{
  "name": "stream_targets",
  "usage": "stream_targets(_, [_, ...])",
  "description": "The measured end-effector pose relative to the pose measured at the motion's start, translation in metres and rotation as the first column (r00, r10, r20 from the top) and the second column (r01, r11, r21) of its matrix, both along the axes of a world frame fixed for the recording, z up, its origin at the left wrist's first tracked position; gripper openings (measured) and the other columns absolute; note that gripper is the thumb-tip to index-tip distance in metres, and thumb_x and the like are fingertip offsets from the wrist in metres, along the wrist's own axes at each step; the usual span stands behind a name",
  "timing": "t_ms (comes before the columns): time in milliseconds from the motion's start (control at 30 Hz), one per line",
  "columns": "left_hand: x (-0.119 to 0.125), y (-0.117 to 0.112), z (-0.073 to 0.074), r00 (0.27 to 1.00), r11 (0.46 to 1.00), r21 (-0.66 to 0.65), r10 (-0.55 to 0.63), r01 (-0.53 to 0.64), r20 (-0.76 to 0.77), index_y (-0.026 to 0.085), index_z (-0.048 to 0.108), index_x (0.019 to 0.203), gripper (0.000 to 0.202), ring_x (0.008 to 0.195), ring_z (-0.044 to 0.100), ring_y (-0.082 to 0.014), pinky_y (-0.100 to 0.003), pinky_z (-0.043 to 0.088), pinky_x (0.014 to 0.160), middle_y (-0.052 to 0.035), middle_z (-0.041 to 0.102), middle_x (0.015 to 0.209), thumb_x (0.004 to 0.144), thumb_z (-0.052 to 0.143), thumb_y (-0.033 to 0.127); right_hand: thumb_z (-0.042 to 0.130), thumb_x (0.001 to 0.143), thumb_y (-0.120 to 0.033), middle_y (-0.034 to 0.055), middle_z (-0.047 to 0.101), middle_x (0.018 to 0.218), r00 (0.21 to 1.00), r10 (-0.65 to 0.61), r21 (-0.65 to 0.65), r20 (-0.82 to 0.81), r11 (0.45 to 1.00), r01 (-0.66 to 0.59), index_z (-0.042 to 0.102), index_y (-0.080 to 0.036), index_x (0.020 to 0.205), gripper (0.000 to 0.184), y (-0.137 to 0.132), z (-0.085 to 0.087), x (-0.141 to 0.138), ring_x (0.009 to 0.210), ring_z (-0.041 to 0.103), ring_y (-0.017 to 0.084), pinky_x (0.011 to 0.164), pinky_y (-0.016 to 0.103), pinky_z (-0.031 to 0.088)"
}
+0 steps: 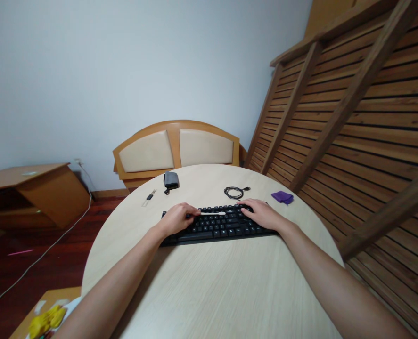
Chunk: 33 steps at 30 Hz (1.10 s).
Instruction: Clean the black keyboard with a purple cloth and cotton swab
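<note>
A black keyboard [226, 226] lies across the round table in front of me. My left hand [180, 219] is over its left part, fingers closed in a pinch. Out of that pinch, to the right above the keys, points a thin pale cotton swab [214, 213] with a thicker rounded end. My right hand [260, 213] grips the keyboard's right part, fingers along the back edge and thumb over the keys. It covers some of the keys there.
Behind the keyboard on the table [212, 287] are a grey pouch [171, 180], a black binder clip [150, 197], a coiled black cable [234, 192] and a folded purple cloth [282, 197]. A slatted wooden frame [353, 127] leans at right; a headboard [176, 146] stands beyond.
</note>
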<state>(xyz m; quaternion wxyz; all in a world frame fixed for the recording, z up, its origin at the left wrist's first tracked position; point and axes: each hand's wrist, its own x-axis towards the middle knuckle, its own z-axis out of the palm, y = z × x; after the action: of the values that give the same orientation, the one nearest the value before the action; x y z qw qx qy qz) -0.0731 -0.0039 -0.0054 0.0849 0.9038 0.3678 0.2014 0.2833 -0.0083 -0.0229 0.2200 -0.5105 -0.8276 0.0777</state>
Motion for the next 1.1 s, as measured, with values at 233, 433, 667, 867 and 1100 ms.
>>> stream_targets(233, [-0.008, 0.001, 0.005, 0.999, 0.999, -0.027, 0.022, -0.022, 0.024, 0.021, 0.077, 0.105, 0.032, 0.102, 0.07, -0.0199, -0.03, 0.053, 0.095, -0.003, 0.076, 0.11, 0.082, 0.056, 0.013, 0.05, 0.093, -0.032, 0.006, 0.068, 0.127, 1.0, -0.015, 0.036, -0.005, 0.999, 0.016, 0.067, -0.026, 0.123, 0.035, 0.003, -0.002, 0.005, 0.116, 0.063, 0.026, 0.104, 0.042, 0.045])
stream_targets(433, [-0.02, 0.005, 0.01, 0.998, 0.998, -0.052, 0.045, -0.043, 0.031, 0.021, 0.077, 0.103, 0.029, 0.101, 0.071, -0.0198, -0.029, 0.053, 0.095, -0.0029, 0.077, 0.109, 0.082, 0.058, 0.016, 0.05, 0.092, -0.03, 0.0065, 0.068, 0.126, 0.998, -0.068, 0.045, -0.012, 0.997, 0.069, 0.068, -0.025, 0.121, 0.034, 0.006, -0.003, 0.018, 0.116, 0.062, 0.025, 0.104, 0.04, 0.045])
stream_targets(667, [-0.041, 0.013, 0.012, 0.992, 0.989, -0.129, 0.084, -0.072, 0.094, 0.019, 0.078, 0.09, 0.022, 0.096, 0.072, -0.0225, -0.032, 0.054, 0.09, -0.0061, 0.078, 0.103, 0.083, 0.061, 0.031, 0.049, 0.093, -0.03, 0.0073, 0.067, 0.128, 0.996, -0.085, 0.023, -0.023, 0.996, 0.086, 0.067, -0.023, 0.122, 0.035, 0.008, -0.004, 0.024, 0.117, 0.062, 0.025, 0.105, 0.041, 0.044])
stream_targets(867, [-0.062, 0.018, 0.014, 0.978, 0.964, -0.237, 0.153, -0.117, 0.138, 0.018, 0.077, 0.083, 0.028, 0.085, 0.072, -0.022, -0.032, 0.054, 0.082, -0.007, 0.078, 0.096, 0.084, 0.063, 0.043, 0.05, 0.093, -0.031, 0.0075, 0.067, 0.128, 0.995, -0.091, 0.007, -0.031, 0.996, 0.091, 0.067, -0.024, 0.125, 0.037, 0.006, -0.003, 0.022, 0.119, 0.061, 0.026, 0.107, 0.043, 0.043])
stream_targets(1100, [-0.082, 0.022, 0.015, 0.954, 0.926, -0.329, 0.249, -0.185, 0.164, 0.017, 0.071, 0.072, 0.036, 0.084, 0.071, -0.0231, -0.034, 0.055, 0.078, -0.008, 0.078, 0.09, 0.079, 0.066, 0.052, 0.048, 0.094, -0.033, 0.0087, 0.068, 0.129, 0.996, -0.09, -0.007, -0.018, 0.996, 0.09, 0.067, -0.022, 0.126, 0.039, 0.007, -0.004, 0.023, 0.119, 0.061, 0.027, 0.107, 0.044, 0.042])
